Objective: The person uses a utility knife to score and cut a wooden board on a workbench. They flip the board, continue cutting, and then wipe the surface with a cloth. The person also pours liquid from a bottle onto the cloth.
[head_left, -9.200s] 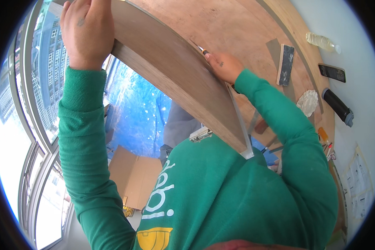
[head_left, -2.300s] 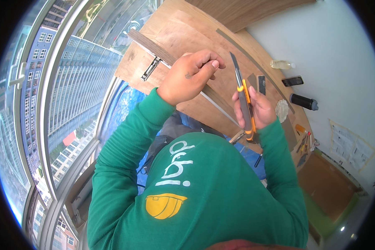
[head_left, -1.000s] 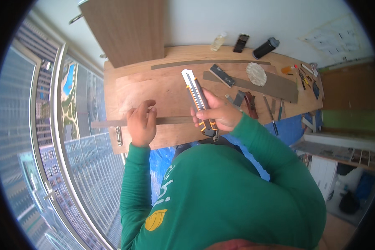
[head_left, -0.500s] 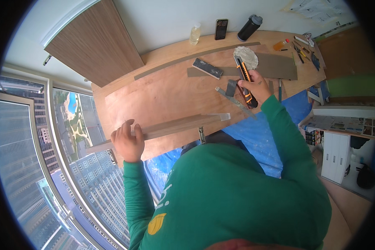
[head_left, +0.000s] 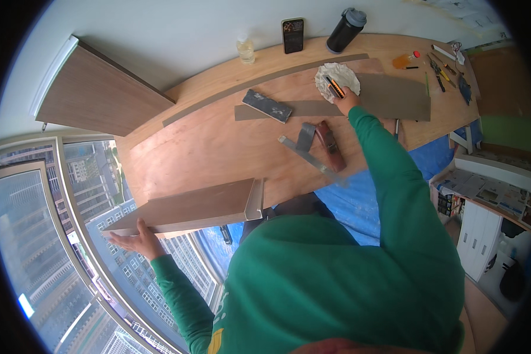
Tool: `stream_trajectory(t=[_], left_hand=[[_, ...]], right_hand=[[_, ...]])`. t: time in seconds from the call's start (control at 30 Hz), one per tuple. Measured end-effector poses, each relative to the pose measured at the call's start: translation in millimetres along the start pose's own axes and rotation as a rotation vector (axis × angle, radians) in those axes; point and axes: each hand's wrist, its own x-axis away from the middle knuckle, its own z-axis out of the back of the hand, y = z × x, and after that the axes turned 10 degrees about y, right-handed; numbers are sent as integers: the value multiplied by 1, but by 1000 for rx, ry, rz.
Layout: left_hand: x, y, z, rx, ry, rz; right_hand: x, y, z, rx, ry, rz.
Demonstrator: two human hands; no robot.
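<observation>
On the far left, we see a leaning board [head_left: 100,91] against the wall, a pale strip along its edge. Next, our left hand [head_left: 138,241] touches the near edge of the brown board [head_left: 189,207], with fingers stretched and partly hidden; we cannot tell whether they pinch. This board lies tilted at the table's front, near our body, and its left end points toward the window [head_left: 23,206].

On its right end, the metal strip [head_left: 255,199] already sits, so this part looks done to us; what is left, we cannot tell. Between this board and the black block [head_left: 267,106], the table [head_left: 389,47] gives room for sliding. Further right, the ruler [head_left: 310,158] reaches the front edge, beside the red-brown tool [head_left: 330,146], so space there is tighter. Our right hand [head_left: 348,101] grasps the cutter [head_left: 335,87] over the whitish cloth [head_left: 323,79]; whether they touch is unclear.
</observation>
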Motion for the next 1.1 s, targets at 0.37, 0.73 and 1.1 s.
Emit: stream_trajectory(t=[0.37,0.73,1.1], left_hand=[[31,16,-10,504,-95,844],[29,16,-11,420,-94,823],[32,24,-10,432,11,928]], right_hand=[[-87,34,40,514,136,136],[-70,-95,-47,309,-23,742],[-88,-197,-119,406,-84,681]])
